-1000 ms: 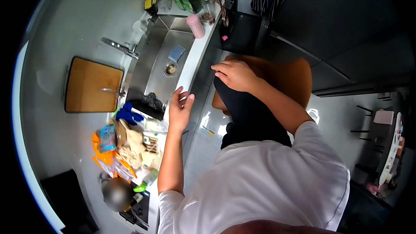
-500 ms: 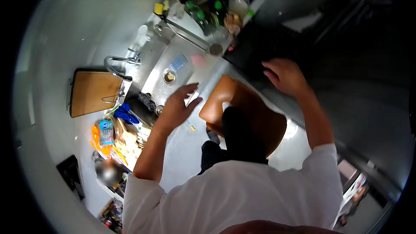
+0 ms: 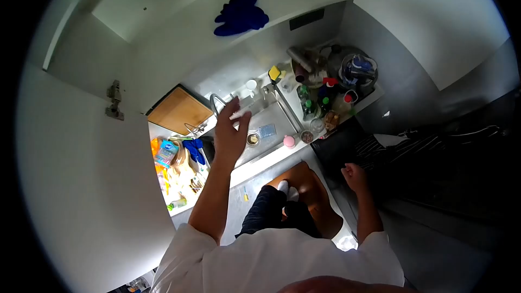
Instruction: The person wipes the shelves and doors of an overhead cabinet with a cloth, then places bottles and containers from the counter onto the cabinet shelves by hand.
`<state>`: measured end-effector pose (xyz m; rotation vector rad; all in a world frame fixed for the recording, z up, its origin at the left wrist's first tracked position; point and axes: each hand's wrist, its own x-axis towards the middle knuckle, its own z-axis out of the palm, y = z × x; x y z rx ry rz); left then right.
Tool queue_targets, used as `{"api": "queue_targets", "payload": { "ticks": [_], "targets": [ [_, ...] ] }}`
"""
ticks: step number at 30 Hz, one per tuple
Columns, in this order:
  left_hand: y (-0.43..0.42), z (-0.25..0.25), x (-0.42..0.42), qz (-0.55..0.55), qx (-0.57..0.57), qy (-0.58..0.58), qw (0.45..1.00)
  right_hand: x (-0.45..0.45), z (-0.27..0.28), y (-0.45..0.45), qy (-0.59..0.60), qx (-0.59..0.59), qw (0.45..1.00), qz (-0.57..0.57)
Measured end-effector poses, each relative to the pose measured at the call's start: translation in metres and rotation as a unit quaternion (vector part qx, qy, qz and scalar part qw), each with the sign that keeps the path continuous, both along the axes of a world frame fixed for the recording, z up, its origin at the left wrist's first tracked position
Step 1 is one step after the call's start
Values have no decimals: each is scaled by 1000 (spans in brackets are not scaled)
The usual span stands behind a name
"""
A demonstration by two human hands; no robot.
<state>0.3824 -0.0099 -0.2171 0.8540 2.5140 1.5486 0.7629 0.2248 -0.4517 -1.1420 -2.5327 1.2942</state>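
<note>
My left hand (image 3: 232, 133) is raised in front of the sink, fingers apart and holding nothing. Behind it stands the curved faucet (image 3: 216, 103), partly covered by the fingers; whether they touch cannot be told. My right hand (image 3: 354, 177) hangs over the dark area at the right, fingers loosely bent, with nothing visible in it. Both of my feet, in white socks (image 3: 293, 192), stand on a brown leather-like seat (image 3: 320, 206). Above the sink, a dark blue glove or cloth (image 3: 242, 15) lies on the cabinet shelf (image 3: 190, 21).
Open cabinet doors stand at left (image 3: 135, 184) and right (image 3: 429, 27). A cutting board (image 3: 180, 110) leans beside the sink (image 3: 277, 116). Several bottles (image 3: 325, 103) crowd the counter's right end. Blue gloves (image 3: 194, 151) and packets (image 3: 166, 153) lie at left.
My body is higher, with both feet now visible on the seat. The open cabinet and its blue item have come into view. My left hand has risen; my right hand has drawn closer to me.
</note>
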Motion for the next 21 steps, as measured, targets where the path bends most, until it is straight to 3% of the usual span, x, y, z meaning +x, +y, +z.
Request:
{"api": "queue_targets", "payload": {
  "ticks": [3, 5, 7, 9, 11, 13, 15, 18, 21],
  "targets": [
    [8, 45, -33, 54, 49, 102, 992, 4, -33, 11, 23, -26, 997, -65],
    [10, 74, -54, 120, 49, 149, 980, 11, -66, 29, -3, -130, 979, -157],
    [14, 94, -73, 165, 80, 170, 968, -26, -14, 24, -5, -53, 991, -119],
    [18, 111, -85, 187, 100, 192, 958, -82, 21, 25, 79, -40, 995, -52],
    [18, 118, -106, 201, 81, 236, 947, -158, 120, 17, 142, 43, 989, 29],
    [14, 119, -126, 213, 56, 282, 934, -222, 211, 2, 276, 102, 956, 21],
    [10, 116, -140, 235, -16, 309, 921, -278, 279, 0, 327, 193, 924, 44],
    [4, 111, -156, 241, -80, 323, 911, -358, 349, 2, 393, 351, 845, 93],
    [2, 109, -171, 253, -131, 368, 885, -449, 362, -1, 392, 414, 817, 81]
  ]
}}
